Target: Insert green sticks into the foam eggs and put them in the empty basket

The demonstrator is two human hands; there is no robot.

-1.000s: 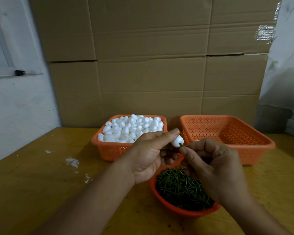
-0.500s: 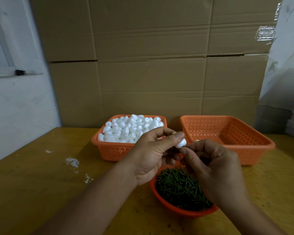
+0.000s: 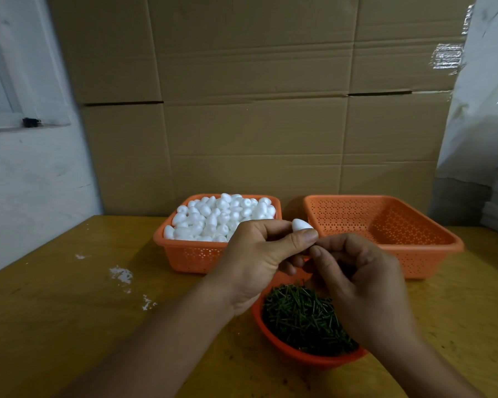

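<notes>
Now pinched higher in left hand [image 3: 253,259] above bowl of green sticks [image 3: 302,320], foam egg [image 3: 301,225]; right hand [image 3: 360,280] curled at its base, stick hidden; empty basket [image 3: 431,254] behind.

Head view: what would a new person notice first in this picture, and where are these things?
First, the two hands at the centre: the left hand pinches a white foam egg, and the right hand meets it with curled fingers. Behind them, a basket of foam eggs stands beside an empty orange basket. Below the hands sits a bowl of green sticks.
</notes>
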